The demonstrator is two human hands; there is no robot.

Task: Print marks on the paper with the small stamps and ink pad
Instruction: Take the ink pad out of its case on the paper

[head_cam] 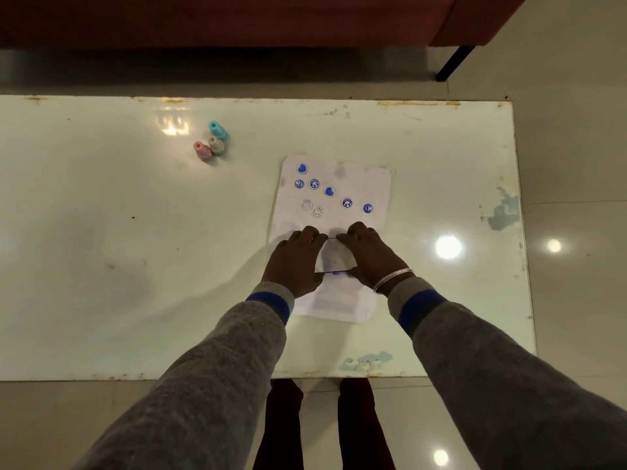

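A white paper [359, 184] lies on the table, printed with several blue round and heart marks. Over its lower half, my left hand [295, 259] and my right hand [369, 256] both grip a flat rectangular ink pad case [334, 257], one on each side. A blue mark peeks out just under the case's near edge. Three small stamps stand together at the far left: a blue stamp [217, 129], a beige stamp [215, 144] and a pink stamp [202, 150].
The pale glossy table [101, 232] has worn, rusty edges and bright light reflections at the right. A dark red sofa [237, 18] with a black leg stands beyond the far edge. My legs show below the near edge.
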